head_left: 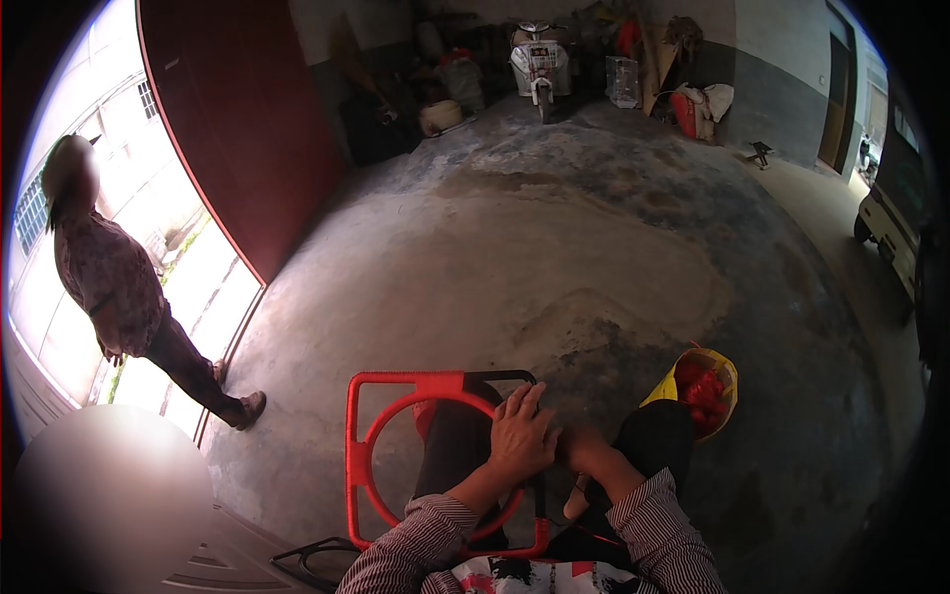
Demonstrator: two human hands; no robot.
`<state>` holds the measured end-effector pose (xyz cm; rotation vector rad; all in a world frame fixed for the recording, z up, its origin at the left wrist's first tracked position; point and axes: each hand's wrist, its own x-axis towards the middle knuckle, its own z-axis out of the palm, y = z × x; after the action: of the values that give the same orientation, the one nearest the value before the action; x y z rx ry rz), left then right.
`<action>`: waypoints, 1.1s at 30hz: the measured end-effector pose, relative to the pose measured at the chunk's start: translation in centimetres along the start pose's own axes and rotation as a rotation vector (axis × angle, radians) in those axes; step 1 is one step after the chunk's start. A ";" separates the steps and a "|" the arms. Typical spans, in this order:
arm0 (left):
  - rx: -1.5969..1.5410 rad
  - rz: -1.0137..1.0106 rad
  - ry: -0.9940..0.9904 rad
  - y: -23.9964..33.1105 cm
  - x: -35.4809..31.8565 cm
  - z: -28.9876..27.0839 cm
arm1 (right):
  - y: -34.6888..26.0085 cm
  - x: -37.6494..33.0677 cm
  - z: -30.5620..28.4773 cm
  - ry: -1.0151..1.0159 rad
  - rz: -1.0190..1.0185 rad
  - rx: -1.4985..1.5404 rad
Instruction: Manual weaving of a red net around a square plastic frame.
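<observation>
The left hand (pixel 522 436) is lying flat on the red frame (pixel 368 465), its fingers (pixel 520 401) reaching the black top rail, while the right hand (pixel 586 450) is resting just beside them, with a yellow bag of red items (pixel 705 391) lying further out on the concrete floor (pixel 554 257).

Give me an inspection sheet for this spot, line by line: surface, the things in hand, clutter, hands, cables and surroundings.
Surface: bare concrete floor, stained and patchy.
Things in hand: red frame with a round opening, lying across the lap.
Clutter: yellow bucket of red items beside the right knee.
Hands: left hand rests flat on the frame; right hand beside it, grip unclear.
Cables: nothing seen.
Surroundings: person standing at the bright doorway; scooter and piled goods by the far wall.
</observation>
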<state>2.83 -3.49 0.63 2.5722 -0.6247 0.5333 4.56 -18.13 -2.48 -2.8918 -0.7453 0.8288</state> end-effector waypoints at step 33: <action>0.217 0.000 -0.007 -3.5 -0.2 -1.0 | 10.4 -1.1 -1.8 1.299 0.081 2.716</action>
<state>4.18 -0.13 0.29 2.7776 -0.5981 0.6233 9.20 -27.70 -2.12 -0.3334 0.5297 -0.3419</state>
